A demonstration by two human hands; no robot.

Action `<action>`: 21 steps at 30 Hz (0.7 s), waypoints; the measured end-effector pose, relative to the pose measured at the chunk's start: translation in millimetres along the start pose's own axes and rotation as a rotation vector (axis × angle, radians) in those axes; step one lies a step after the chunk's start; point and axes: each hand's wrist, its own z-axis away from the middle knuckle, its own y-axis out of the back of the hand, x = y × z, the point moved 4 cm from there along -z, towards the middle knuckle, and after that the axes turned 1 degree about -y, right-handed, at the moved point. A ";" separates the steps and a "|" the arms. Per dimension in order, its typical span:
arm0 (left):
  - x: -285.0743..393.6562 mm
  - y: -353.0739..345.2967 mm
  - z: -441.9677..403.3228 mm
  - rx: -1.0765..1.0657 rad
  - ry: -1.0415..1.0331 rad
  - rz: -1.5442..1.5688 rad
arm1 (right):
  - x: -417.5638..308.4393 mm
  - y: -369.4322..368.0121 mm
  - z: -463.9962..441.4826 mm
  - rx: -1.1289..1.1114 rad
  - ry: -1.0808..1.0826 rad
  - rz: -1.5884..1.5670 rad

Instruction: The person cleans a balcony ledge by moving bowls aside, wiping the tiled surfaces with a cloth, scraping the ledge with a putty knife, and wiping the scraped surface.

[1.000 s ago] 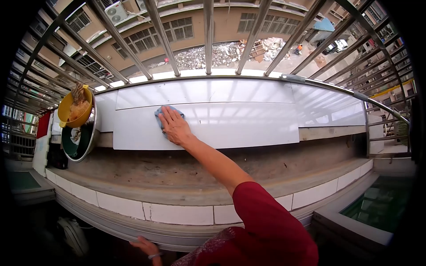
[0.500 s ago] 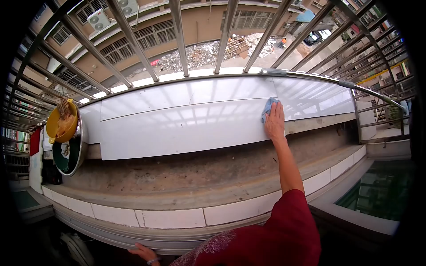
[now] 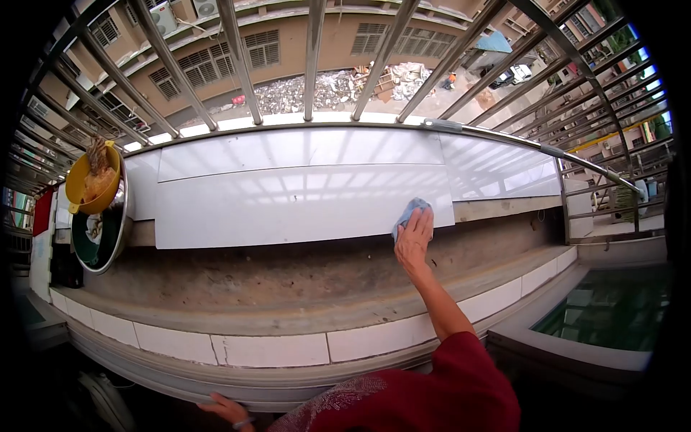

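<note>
My right hand [image 3: 414, 241] presses a crumpled blue cloth [image 3: 409, 211] onto the glossy white panel [image 3: 288, 205], near its front right corner. The fingers lie over the cloth, and part of it sticks out on their left side. Low in the view, my left hand [image 3: 229, 410] rests by the metal window track [image 3: 187, 381]. Its visible fingers are stretched out with nothing in them, though part of the hand is dim and cut off by the sleeve.
Steel bars [image 3: 313, 65] close off the far side. A metal pole [image 3: 518, 140] lies along the right rear edge. At left, a yellow colander [image 3: 108, 191] sits over a steel bowl [image 3: 128, 230]. A dusty concrete ledge [image 3: 237, 284] runs below the panel.
My right hand has slid the blue cloth left and toward me, from the panel's seam to near its front edge. The whole view has shifted slightly. My left hand stays at the track.
</note>
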 end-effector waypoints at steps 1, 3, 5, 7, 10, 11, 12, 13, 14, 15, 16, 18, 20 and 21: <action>-2.6 -0.6 -1.1 0.002 -0.002 0.002 | -30.8 6.6 2.0 -0.026 0.096 -0.097; 0.5 0.0 -1.8 -0.001 -0.012 0.012 | -92.6 6.8 5.4 -0.081 0.207 -0.194; 10.1 1.8 0.3 -0.009 -0.026 0.026 | -151.0 6.2 6.6 -0.111 0.311 -0.319; 0.5 0.6 -2.2 -0.007 -0.056 0.003 | -191.5 5.4 7.7 -0.134 0.437 -0.394; 0.4 2.6 -5.2 -0.007 -0.064 -0.014 | -191.4 5.3 5.4 -0.147 0.553 -0.445; 1.9 1.3 -4.3 -0.013 -0.056 -0.013 | -179.6 6.3 4.2 -0.149 0.583 -0.457; 2.7 0.6 -4.1 -0.008 -0.053 -0.020 | -162.7 7.2 4.1 -0.152 0.543 -0.419; 3.1 0.1 -4.2 -0.005 -0.050 -0.027 | -142.8 9.4 5.9 -0.156 0.501 -0.380; 3.4 0.2 -3.8 -0.002 -0.046 -0.035 | -121.7 11.9 8.4 -0.163 0.460 -0.340; 5.2 0.4 -2.9 0.001 -0.044 -0.037 | -98.2 14.7 10.3 -0.169 0.395 -0.289; 7.8 0.6 -2.3 0.006 -0.042 -0.038 | -73.5 17.1 10.9 -0.174 0.331 -0.237; 7.2 0.9 -2.2 0.007 -0.045 -0.044 | -21.0 19.2 9.9 -0.154 0.167 -0.179; 2.2 1.4 -4.8 0.004 -0.053 -0.053 | 33.3 12.0 7.0 -0.076 0.040 -0.106; 2.9 1.1 -4.4 -0.004 -0.054 -0.033 | 57.6 4.9 2.6 -0.053 0.005 -0.057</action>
